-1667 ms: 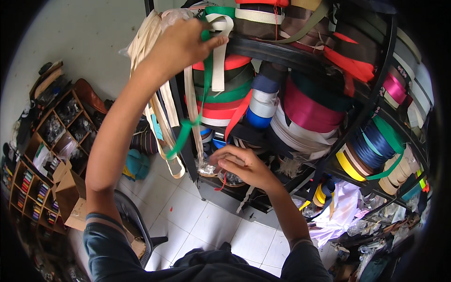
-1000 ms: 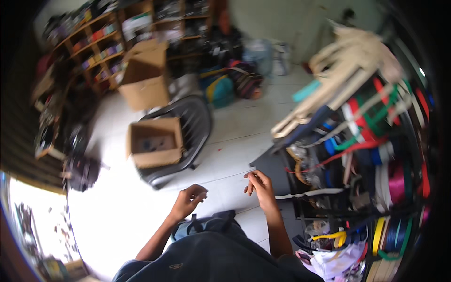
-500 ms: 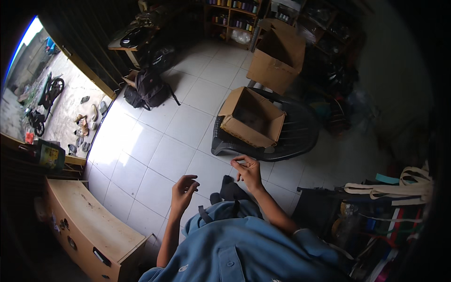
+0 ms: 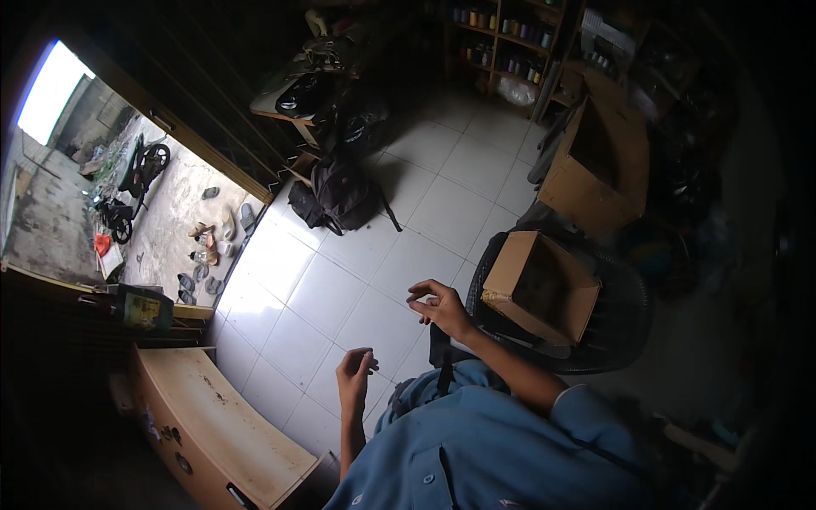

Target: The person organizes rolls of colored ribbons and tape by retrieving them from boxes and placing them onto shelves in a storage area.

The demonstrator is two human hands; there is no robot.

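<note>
"So, where is your right hand?"

"Held out over a white tiled floor, fingers bent, a narrow gap showing between thumb and forefinger, nothing in its grasp."

"And the left hand?"

"Lower and nearer my body, to the left of my blue shirt, fingers loosely curled with the thumb close to them. It is empty too, and the two stand apart."

"What lies nearest?"

"An open cardboard box, seated on a black plastic chair to my right. The right hand is near it, not touching; my right forearm passes close to the chair's edge. Shadow fills the box, so I cannot tell what it holds."

"The second one, beyond?"

"A larger cardboard box, also open, at the upper right past the chair. What carries it is too dark to make out."

"And the rest of the room?"

"A dark backpack rests on the tiles ahead, short of the wooden shelves, where spools of thread stand in rows. To my left, a pale wooden cabinet shows dark scuffs along its top."

"Through the doorway?"

"Daylight on rough ground, where shoes and sandals lie scattered near the threshold and a two-wheeler stands farther out."
</note>
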